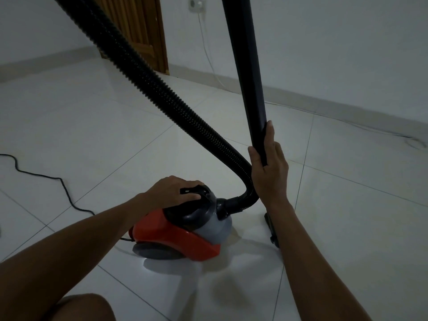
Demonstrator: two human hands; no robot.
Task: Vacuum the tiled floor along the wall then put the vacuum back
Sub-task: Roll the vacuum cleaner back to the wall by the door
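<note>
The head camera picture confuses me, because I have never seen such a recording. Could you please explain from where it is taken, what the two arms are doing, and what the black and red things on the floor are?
There is no robot here. A person wears one wide-angle camera on the head, so you look forward and down along their own bare arms.

On the white tiled floor stands a small canister vacuum cleaner, red and grey. The left hand rests on its black top handle, fingers curled over it. The right hand grips the rigid black wand, which stands nearly upright. The ribbed black hose runs from the front of the vacuum up out of the picture. Behind the right forearm, a dark part on the floor is probably the floor nozzle.

A black power cord lies on the tiles at the left. Farther back are the wall, a wooden door and a wall socket.
</note>
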